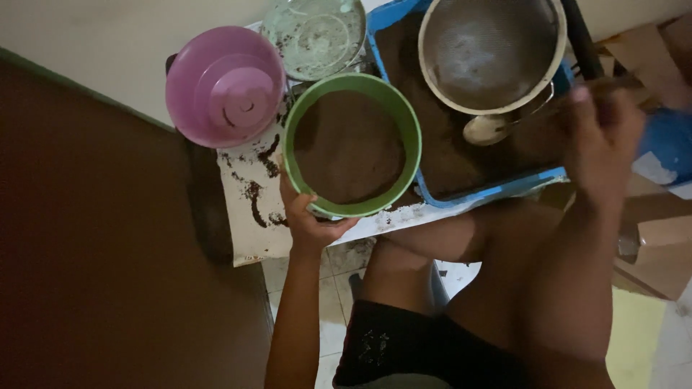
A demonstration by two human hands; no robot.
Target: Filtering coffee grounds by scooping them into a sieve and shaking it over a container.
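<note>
Far left of the hands sat a pink bowl [225, 85], empty, with a smeared pale basin [314, 34] just beside it. The left hand [308, 216] was closed on the near rim of a green bowl [352, 146], already well filled with fine brown powder. Beyond the right hand [600, 137], which gripped the handle of 1 metal spoon [491, 128], a blue tray [493, 189] held more powder and a round sieve [491, 52]. The sieve looked nearly empty; the tray's powder remained.
</note>
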